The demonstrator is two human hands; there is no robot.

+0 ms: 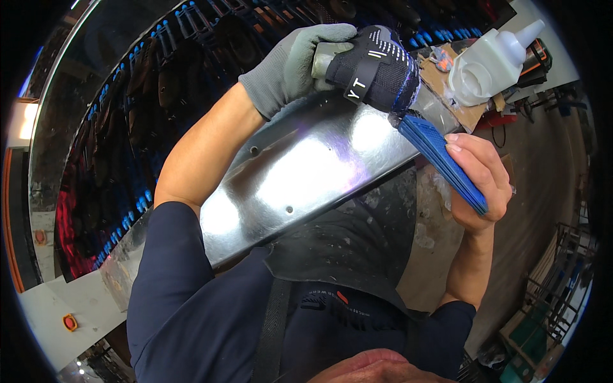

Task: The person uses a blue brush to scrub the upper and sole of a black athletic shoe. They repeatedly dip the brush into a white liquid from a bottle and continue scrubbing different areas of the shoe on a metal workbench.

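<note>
My left hand [290,67], in a grey glove, is closed around the pale greenish end of a shoe last [324,62]. A black knit shoe upper [383,70] with white marks is stretched over that last. A thin bluish-violet line runs along the upper's lower edge. My bare right hand [480,172] is closed on the flat, ridged blue handle of a brush [440,159]. Its small dark tip touches the edge of the upper, or very nearly so; the bristles are too small to make out. Both hands are raised over a shiny metal ledge.
The metal ledge [281,191] slants between my body and a dark rack [172,83] with blue-tipped pegs. A white plastic bottle [488,67] with a nozzle and a side opening lies on cardboard [469,118] at the far right. Wire shelving [555,281] stands lower right.
</note>
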